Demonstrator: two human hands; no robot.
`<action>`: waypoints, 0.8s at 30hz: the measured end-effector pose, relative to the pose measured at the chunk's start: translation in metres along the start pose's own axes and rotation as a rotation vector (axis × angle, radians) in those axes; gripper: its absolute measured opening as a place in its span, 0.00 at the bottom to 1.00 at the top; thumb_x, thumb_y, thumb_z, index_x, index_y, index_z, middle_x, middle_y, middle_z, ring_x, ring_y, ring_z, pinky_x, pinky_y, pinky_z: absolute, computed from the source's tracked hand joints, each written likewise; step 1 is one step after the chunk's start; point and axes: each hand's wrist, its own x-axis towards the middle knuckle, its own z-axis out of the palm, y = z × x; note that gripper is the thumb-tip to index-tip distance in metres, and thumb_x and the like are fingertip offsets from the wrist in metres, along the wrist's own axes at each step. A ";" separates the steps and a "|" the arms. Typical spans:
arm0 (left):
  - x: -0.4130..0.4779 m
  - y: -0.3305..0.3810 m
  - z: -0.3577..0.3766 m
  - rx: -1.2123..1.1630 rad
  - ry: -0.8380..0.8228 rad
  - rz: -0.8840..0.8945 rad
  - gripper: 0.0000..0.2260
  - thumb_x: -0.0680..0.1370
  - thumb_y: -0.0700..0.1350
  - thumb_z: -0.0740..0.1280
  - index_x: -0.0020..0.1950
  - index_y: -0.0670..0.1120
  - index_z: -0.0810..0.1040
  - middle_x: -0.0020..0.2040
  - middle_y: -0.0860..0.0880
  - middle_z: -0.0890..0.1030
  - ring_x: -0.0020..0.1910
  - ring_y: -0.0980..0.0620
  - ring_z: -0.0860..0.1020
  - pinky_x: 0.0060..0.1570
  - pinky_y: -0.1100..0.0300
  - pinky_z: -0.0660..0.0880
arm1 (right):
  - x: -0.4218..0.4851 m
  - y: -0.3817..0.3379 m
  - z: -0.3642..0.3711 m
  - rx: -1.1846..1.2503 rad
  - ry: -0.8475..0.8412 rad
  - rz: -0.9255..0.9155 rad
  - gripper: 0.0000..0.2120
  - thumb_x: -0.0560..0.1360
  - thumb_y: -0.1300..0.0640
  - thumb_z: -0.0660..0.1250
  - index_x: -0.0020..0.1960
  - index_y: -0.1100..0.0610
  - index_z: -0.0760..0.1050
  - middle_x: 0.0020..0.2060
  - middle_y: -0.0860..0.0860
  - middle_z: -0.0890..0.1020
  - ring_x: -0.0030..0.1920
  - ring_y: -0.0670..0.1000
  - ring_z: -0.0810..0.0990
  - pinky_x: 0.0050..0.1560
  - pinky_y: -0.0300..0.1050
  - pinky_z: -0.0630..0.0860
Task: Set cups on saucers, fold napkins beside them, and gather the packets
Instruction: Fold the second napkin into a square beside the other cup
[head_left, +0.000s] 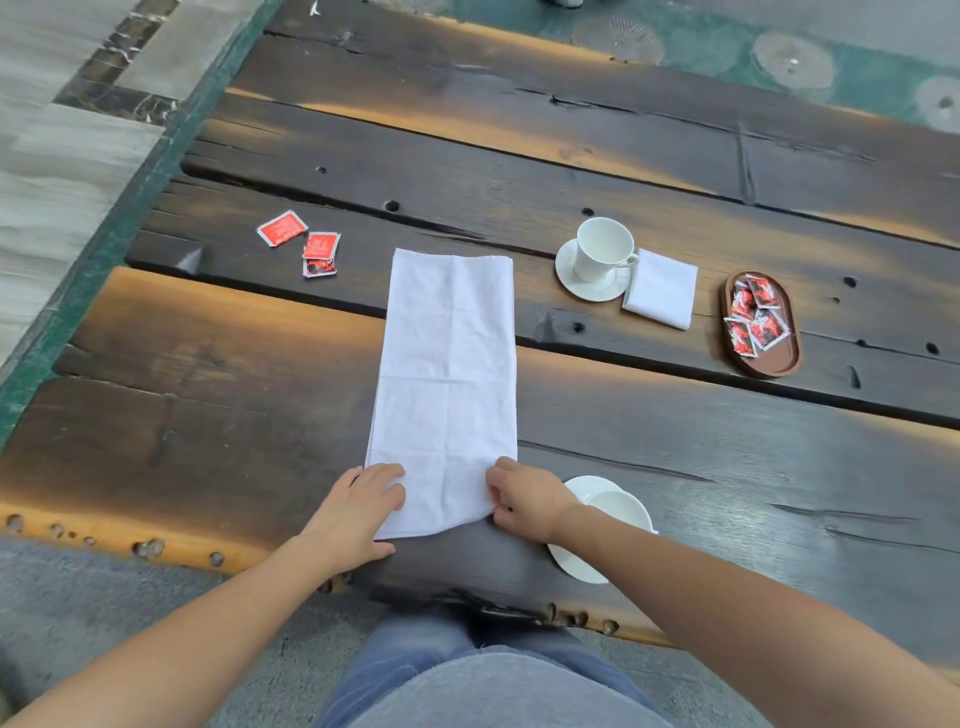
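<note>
The white napkin (447, 374), laid as a long strip at mid-frame, is pinched at its two near corners by the left hand (358, 509) and the right hand (524, 501), its long axis being run straight away from both grips toward the upper centre.

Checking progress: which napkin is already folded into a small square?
The square napkin right of the far cup; the long napkin nearer you lies as a strip.
</note>
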 end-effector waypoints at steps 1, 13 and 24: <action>0.000 0.000 -0.001 -0.012 0.000 0.003 0.18 0.71 0.55 0.68 0.56 0.50 0.69 0.75 0.50 0.58 0.74 0.51 0.57 0.72 0.55 0.53 | 0.000 0.001 -0.005 0.033 -0.014 0.007 0.04 0.73 0.59 0.61 0.47 0.57 0.69 0.51 0.56 0.75 0.49 0.60 0.76 0.42 0.46 0.67; 0.007 -0.008 -0.052 -0.439 -0.086 -0.227 0.05 0.76 0.47 0.61 0.51 0.50 0.72 0.53 0.50 0.77 0.51 0.47 0.76 0.49 0.54 0.73 | 0.003 0.018 -0.054 0.171 -0.038 0.043 0.13 0.74 0.60 0.62 0.57 0.54 0.74 0.45 0.47 0.75 0.45 0.50 0.72 0.46 0.42 0.68; 0.013 -0.010 -0.083 -0.644 -0.352 -0.193 0.04 0.74 0.43 0.67 0.46 0.51 0.73 0.38 0.56 0.73 0.35 0.59 0.71 0.33 0.67 0.65 | -0.003 0.037 -0.066 0.291 -0.149 0.075 0.06 0.76 0.60 0.64 0.52 0.57 0.77 0.45 0.50 0.77 0.46 0.49 0.74 0.43 0.37 0.70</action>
